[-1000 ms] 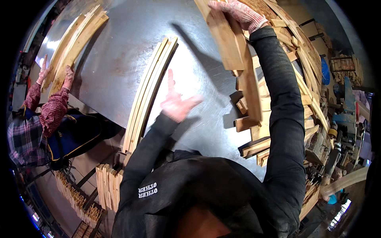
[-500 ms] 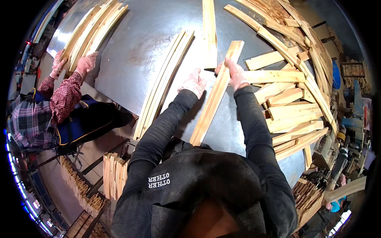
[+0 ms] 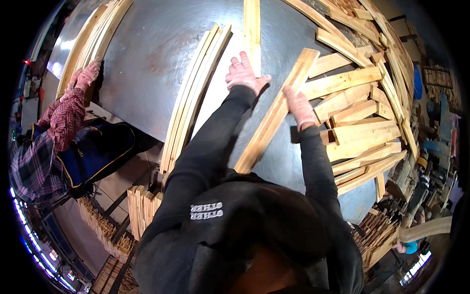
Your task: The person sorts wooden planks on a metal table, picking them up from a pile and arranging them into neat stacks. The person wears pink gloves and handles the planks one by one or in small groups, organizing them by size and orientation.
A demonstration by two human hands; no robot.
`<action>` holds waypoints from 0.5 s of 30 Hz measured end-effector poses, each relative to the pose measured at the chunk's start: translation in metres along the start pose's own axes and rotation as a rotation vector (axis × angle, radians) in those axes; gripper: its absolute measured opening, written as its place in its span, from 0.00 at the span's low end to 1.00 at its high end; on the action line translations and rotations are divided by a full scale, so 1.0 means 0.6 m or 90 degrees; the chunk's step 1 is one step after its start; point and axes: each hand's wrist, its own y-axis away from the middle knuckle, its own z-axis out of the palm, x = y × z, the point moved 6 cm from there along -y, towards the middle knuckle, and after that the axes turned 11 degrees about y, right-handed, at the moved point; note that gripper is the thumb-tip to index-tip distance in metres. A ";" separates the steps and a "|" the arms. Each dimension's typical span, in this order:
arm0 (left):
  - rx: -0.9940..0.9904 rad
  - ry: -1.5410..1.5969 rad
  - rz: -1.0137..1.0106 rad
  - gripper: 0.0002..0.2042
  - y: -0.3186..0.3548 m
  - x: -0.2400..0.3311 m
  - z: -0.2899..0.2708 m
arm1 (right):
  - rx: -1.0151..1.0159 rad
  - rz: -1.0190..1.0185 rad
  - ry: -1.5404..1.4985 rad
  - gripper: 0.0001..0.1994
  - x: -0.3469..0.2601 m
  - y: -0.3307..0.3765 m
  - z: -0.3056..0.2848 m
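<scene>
A wooden plank (image 3: 274, 117) slants across the metal table in front of me, its near end close to my body. My right hand (image 3: 299, 108), in a pinkish glove, grips the plank's right edge past its middle; part of the grip is hidden. Farther forward, my left hand (image 3: 244, 76), also gloved, holds nothing, with its fingers spread and thumb out to the right. Just beyond it lies another board (image 3: 252, 32) pointing away from me; whether the fingertips touch that board I cannot tell. Left of my forearm runs a row of long narrow strips (image 3: 196, 98).
Loose boards (image 3: 364, 134) pile up on the right of the metal table (image 3: 142, 73), beside long curved-looking strips (image 3: 338, 46). At far left a co-worker's gloved hands (image 3: 85, 76) hold a bundle of strips (image 3: 98, 36). Stacked wood (image 3: 142, 208) stands below the table at left.
My left hand has moved forward and spread its fingers. The plank's far end has swung right, with my right hand on its edge. The co-worker's hands and bundle sit farther left in view.
</scene>
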 end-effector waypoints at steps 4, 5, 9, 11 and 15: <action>-0.150 0.020 -0.168 0.50 -0.066 -0.004 0.048 | -0.188 0.172 0.089 0.33 -0.066 0.103 0.009; -0.180 0.129 -0.195 0.44 -0.076 -0.013 0.043 | -0.038 0.036 0.215 0.32 -0.049 0.068 0.017; -0.310 1.060 -0.207 0.21 -0.029 -0.071 -0.054 | -0.050 -0.077 0.168 0.30 -0.150 0.047 0.062; -0.405 1.160 -0.077 0.26 0.021 -0.100 -0.133 | -0.046 -0.116 0.146 0.29 -0.210 0.040 0.114; -0.211 0.660 0.085 0.49 0.117 -0.143 -0.230 | -0.286 -0.184 0.104 0.23 -0.315 0.077 0.187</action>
